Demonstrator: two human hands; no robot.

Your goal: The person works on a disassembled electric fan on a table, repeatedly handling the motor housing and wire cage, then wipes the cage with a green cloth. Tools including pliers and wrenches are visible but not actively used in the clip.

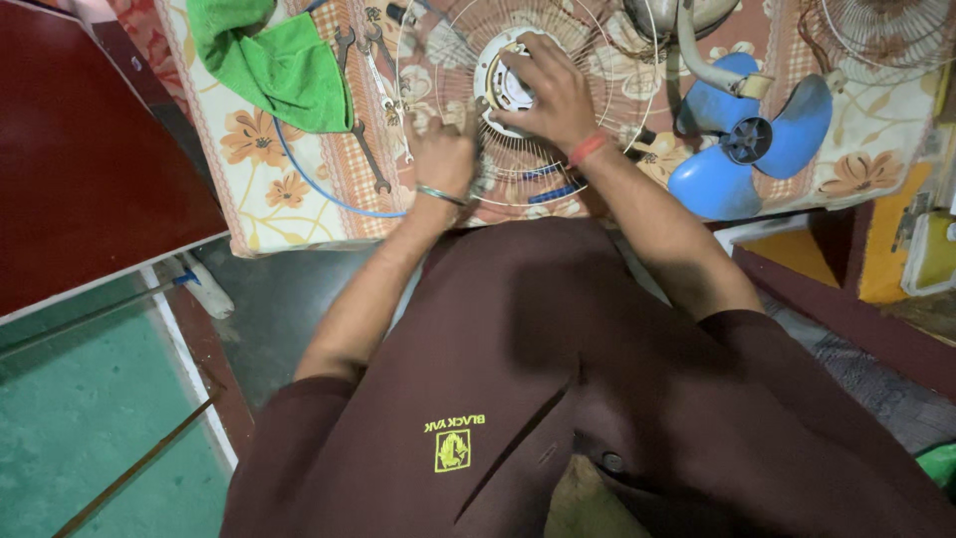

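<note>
Care suits this step: right hand (546, 95) should keep gripping the hub (508, 82) of the fan guard (453, 45) squarely, while left hand (443, 151) pinches its wires, steadying it.

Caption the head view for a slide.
Both hands, left hand and right hand, work on a wire fan guard beside blue blades.

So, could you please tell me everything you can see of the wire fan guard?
The wire fan guard is a round grille of thin pale metal spokes around a white hub, lying flat on the floral tablecloth. The right hand covers the hub; the left hand rests on its near rim.
</note>
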